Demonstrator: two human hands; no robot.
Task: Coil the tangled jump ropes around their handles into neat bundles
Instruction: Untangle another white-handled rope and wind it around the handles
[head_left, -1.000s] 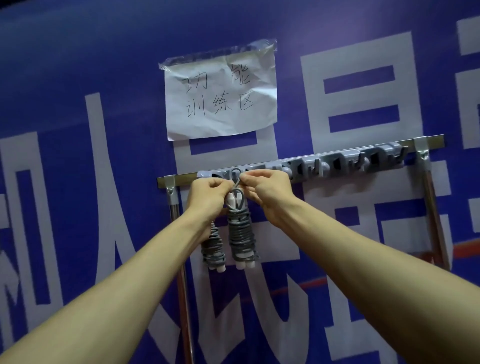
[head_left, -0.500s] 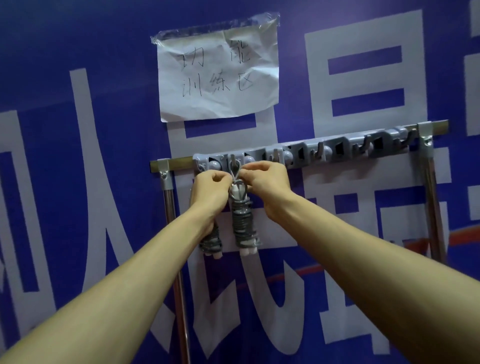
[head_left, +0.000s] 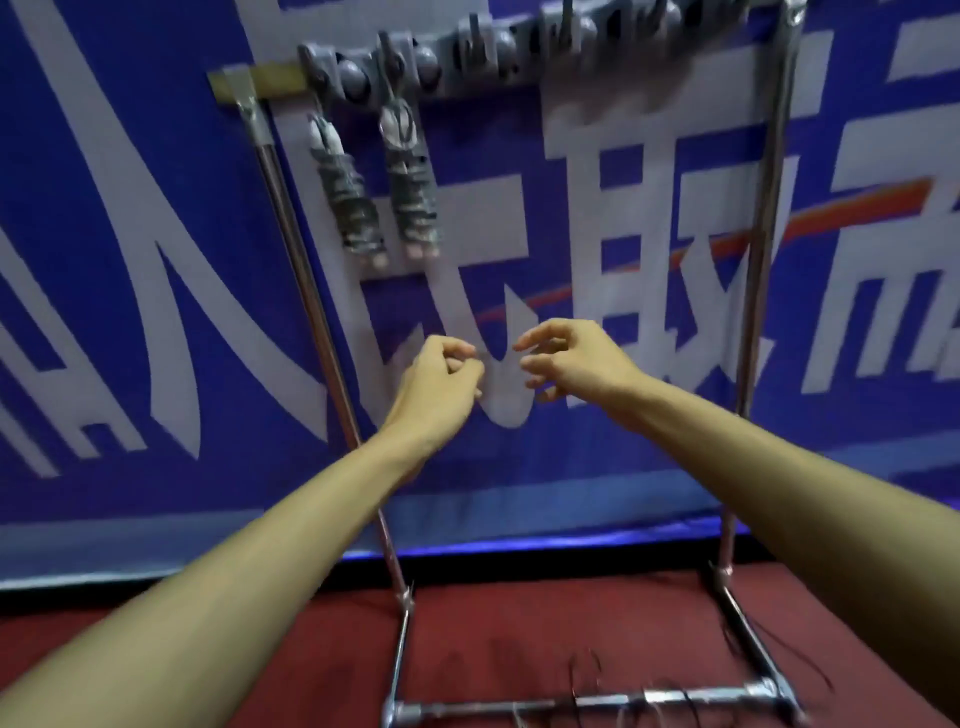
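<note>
Two coiled jump rope bundles hang side by side from the grey hook rail (head_left: 467, 57) at the top of the metal rack. The left bundle (head_left: 349, 192) and the right bundle (head_left: 413, 187) are grey cord wound round white handles. My left hand (head_left: 439, 387) is well below them with its fingers curled and nothing in it. My right hand (head_left: 569, 358) is beside it, fingers loosely bent and spread, also holding nothing. The two hands are a short gap apart.
The rack's chrome uprights (head_left: 761, 270) stand in front of a blue banner with large white characters. Its base bar (head_left: 587, 704) lies on red carpet, with thin dark cords (head_left: 587, 675) loose around it.
Both hands have let go of the right bundle at the hook rail and dropped well below it. The view has tilted down, so the paper sign is out of frame.
</note>
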